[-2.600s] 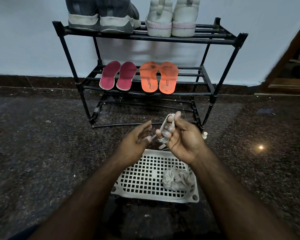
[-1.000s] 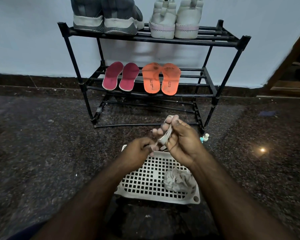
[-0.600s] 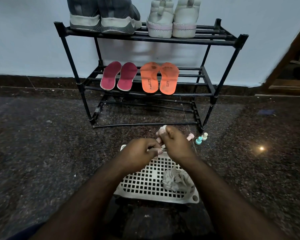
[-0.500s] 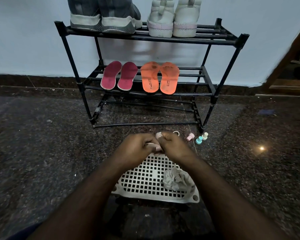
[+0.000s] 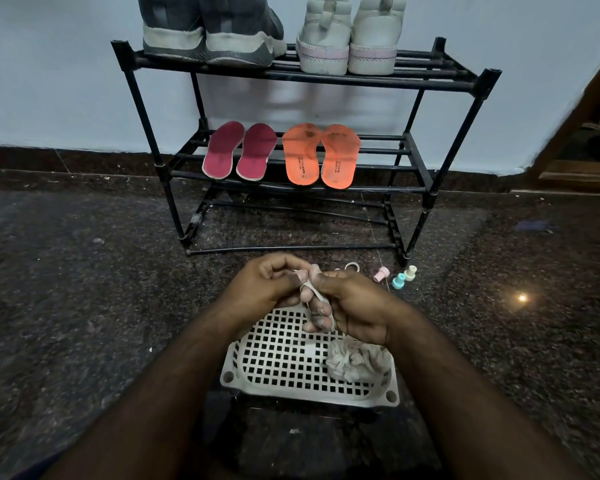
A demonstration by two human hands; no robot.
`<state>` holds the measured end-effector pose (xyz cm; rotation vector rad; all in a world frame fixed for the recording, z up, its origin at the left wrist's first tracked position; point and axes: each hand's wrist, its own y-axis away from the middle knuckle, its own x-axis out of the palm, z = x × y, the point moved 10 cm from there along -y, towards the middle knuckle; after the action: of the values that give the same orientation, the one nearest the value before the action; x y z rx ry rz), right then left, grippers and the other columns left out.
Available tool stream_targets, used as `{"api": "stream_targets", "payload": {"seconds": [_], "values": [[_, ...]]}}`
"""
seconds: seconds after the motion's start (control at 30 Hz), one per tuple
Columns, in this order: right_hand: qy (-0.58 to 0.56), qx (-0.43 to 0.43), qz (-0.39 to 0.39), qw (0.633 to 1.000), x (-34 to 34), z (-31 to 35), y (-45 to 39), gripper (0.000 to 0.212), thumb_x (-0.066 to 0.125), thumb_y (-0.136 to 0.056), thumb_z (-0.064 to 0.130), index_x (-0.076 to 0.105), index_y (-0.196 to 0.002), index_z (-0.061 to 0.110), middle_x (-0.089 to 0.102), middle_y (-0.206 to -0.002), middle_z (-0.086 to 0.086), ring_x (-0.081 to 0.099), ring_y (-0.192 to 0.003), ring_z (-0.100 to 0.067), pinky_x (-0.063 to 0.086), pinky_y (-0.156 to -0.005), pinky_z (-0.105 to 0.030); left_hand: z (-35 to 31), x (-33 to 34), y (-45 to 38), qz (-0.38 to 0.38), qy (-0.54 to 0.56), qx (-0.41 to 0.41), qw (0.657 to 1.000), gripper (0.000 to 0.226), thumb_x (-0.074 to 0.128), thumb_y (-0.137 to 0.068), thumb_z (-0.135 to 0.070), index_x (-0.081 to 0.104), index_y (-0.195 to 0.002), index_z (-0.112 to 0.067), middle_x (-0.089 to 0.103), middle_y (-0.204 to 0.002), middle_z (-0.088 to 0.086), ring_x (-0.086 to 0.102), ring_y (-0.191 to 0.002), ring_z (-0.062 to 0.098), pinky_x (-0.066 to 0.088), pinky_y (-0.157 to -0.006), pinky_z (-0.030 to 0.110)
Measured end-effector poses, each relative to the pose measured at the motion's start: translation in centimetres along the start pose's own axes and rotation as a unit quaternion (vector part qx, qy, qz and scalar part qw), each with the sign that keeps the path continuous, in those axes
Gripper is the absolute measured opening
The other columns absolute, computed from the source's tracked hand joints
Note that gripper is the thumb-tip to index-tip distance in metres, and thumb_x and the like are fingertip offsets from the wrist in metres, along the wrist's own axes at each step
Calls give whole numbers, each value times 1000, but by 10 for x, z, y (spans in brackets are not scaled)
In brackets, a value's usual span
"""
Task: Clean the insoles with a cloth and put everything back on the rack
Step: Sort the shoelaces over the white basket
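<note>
Both pairs of shoes (image 5: 271,29) are cut off by the top edge.

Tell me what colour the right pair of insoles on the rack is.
Orange insoles, clearest in the head view.

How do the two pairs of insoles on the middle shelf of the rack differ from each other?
The pink insoles are dark pink with pale edges and sit on the left; the orange insoles sit on the right. The orange pair looks broader and longer than the pink pair. The orange pair carries printed text near the heels; none shows on the pink pair. Both pairs lie flat, side by side, on the middle shelf of the black rack.
</note>
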<state>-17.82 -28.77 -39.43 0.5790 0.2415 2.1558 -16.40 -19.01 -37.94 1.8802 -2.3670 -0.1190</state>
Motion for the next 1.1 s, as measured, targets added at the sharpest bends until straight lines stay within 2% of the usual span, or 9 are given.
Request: {"api": "stream_targets", "payload": {"seconds": [0.17,0.3,0.43,0.67,0.8,0.97,1.07,1.1], "values": [[-44,-3,-15,999,-7,1,-2,38,48,-101,35,64,-85,4,43,-57,-6,45,-48,-18,58,-74,-40,3,5,1,29,0,-10,1000,26,56,-99,-7,70,-118,-17,75,-110,5,71,-104,18,60,-85,28],[-65,-4,-20,998,-12,0,-2,37,52,-97,37,64,-86,4,42,-58,-6,45,-49,-19,57,-71,-41,4,8,1,51,-42,-4,998,36,60,-96,-2,65,-129,-15,72,-121,0,68,-112,18,57,-93,32],[-83,-13,6,996,-5,5,0,40,48,-100,39,61,-81,6,45,-57,-5,42,-50,-18,55,-71,-38,4,17,2,68,-69,5,995,39,60,-96,-1,62,-134,-13,74,-114,7,70,-110,25,55,-97,42],[-125,-10,-20,992,-9,6,1,43,45,-101,40,58,-74,9,40,-52,-3,43,-46,-16,56,-70,-37,-2,17,3,17,-101,42,994,26,58,-100,-13,70,-123,-10,76,-109,4,73,-102,19,58,-92,43],[-128,-6,-35,991,-12,5,1,46,44,-101,40,59,-70,10,40,-52,-3,44,-45,-16,55,-70,-37,-1,18,3,9,-126,38,991,19,58,-101,-18,74,-110,-11,77,-100,4,74,-94,23,58,-90,51],[-114,-8,-39,993,-16,4,-1,43,45,-101,40,56,-75,9,39,-52,-3,46,-45,-16,54,-70,-38,8,17,3,29,-87,-11,996,25,51,-104,-29,72,-113,-18,76,-106,6,70,-103,34,52,-97,59],[-106,-4,-32,994,-18,-1,-4,49,48,-100,41,62,-98,-7,39,-53,-3,45,-45,-17,56,-69,-39,3,18,2,6,-90,9,996,25,53,-103,-25,72,-116,-17,76,-106,3,73,-100,27,56,-93,54],[-107,-1,-31,994,-18,-3,-5,48,48,-100,41,61,-97,-5,38,-53,-4,45,-45,-17,56,-68,-39,1,18,2,-1,-93,15,996,24,54,-103,-22,73,-114,-15,77,-104,3,73,-98,23,58,-91,50]]}}
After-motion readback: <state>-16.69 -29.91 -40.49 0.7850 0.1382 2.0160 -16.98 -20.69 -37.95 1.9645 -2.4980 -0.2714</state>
